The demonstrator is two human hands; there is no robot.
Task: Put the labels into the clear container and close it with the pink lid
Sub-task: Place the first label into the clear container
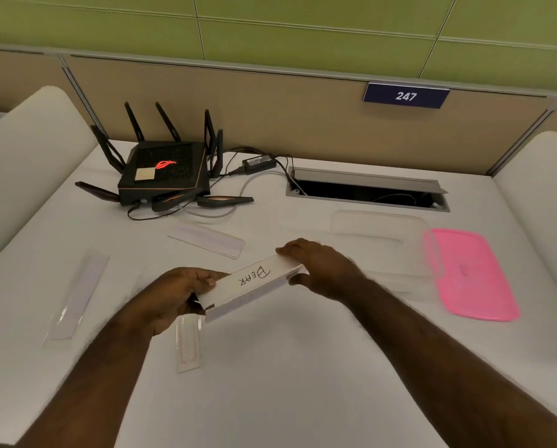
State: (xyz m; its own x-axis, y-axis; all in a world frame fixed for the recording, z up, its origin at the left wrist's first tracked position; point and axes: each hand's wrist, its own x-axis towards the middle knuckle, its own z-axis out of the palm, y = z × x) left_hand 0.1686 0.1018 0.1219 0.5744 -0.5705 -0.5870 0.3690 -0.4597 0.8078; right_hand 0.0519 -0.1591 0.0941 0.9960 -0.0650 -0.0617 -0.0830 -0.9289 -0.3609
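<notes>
A white label (254,284) with "BEAR" handwritten on it is held above the table between both hands. My left hand (176,294) grips its near left end; my right hand (319,265) pinches its far right end. The clear container (383,234) stands open just right of my right hand. Against its right side the pink lid (474,276) lies flat on the table. Three more clear label strips lie on the table: one far left (75,295), one behind the hands (206,239), and one short strip (188,342) under my left wrist.
A black router (165,173) with several antennas sits at the back left, its power brick (259,163) and cables beside it. An open cable hatch (367,192) is set in the table behind the container. Padded white dividers rise at both sides.
</notes>
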